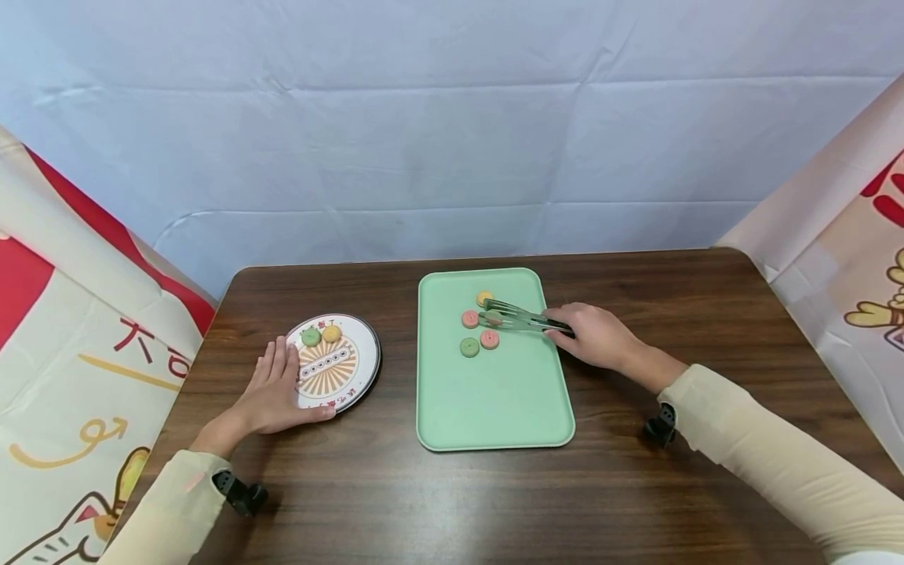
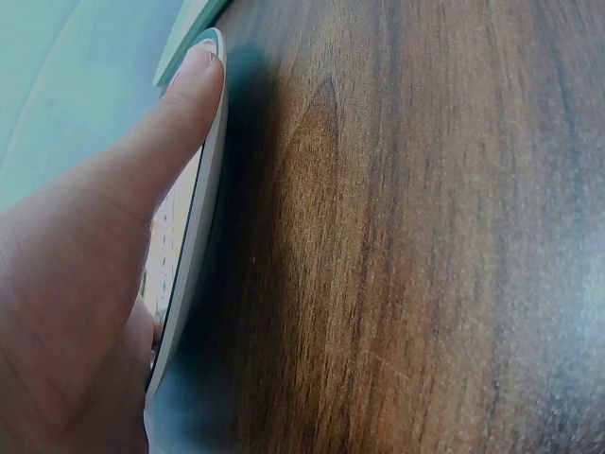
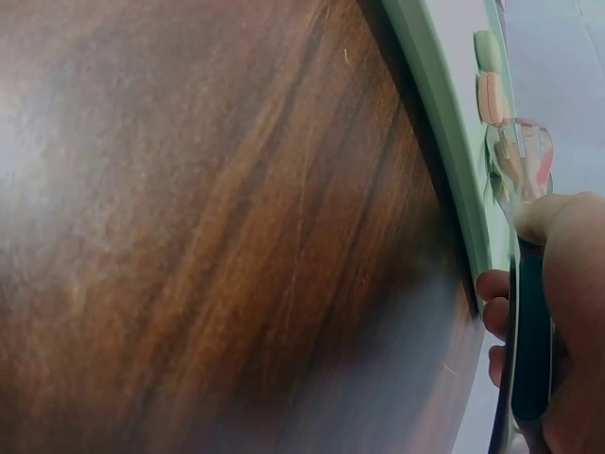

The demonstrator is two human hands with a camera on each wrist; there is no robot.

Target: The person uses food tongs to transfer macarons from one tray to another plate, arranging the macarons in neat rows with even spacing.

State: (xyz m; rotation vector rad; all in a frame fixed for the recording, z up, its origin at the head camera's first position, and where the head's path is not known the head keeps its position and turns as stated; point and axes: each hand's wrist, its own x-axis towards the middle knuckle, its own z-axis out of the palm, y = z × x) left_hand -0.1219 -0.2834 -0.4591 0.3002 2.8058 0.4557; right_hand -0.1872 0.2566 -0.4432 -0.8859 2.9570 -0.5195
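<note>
My right hand [image 1: 596, 336] grips a pair of food tongs [image 1: 519, 316] with clear ends and a dark handle. The tongs reach over a mint-green tray [image 1: 494, 408]. Around their tips lie round, button-patterned cookies: a yellow cookie [image 1: 484, 299], a pink cookie [image 1: 470, 318], another pink cookie [image 1: 490, 339] and a green cookie [image 1: 469, 347]. Something pinkish shows through the clear ends; whether they pinch it, I cannot tell. With fingers extended, my left hand [image 1: 271, 392] rests on the rim of a round white plate [image 1: 363, 357]. On that plate are a green cookie [image 1: 311, 337] and a yellow cookie [image 1: 332, 333].
Both plate and tray stand on a dark wooden table [image 1: 395, 502], the plate left of the tray. A pale cloth [image 1: 424, 141] hangs behind the table's back edge. Printed sheets [image 1: 63, 408] hang at both sides.
</note>
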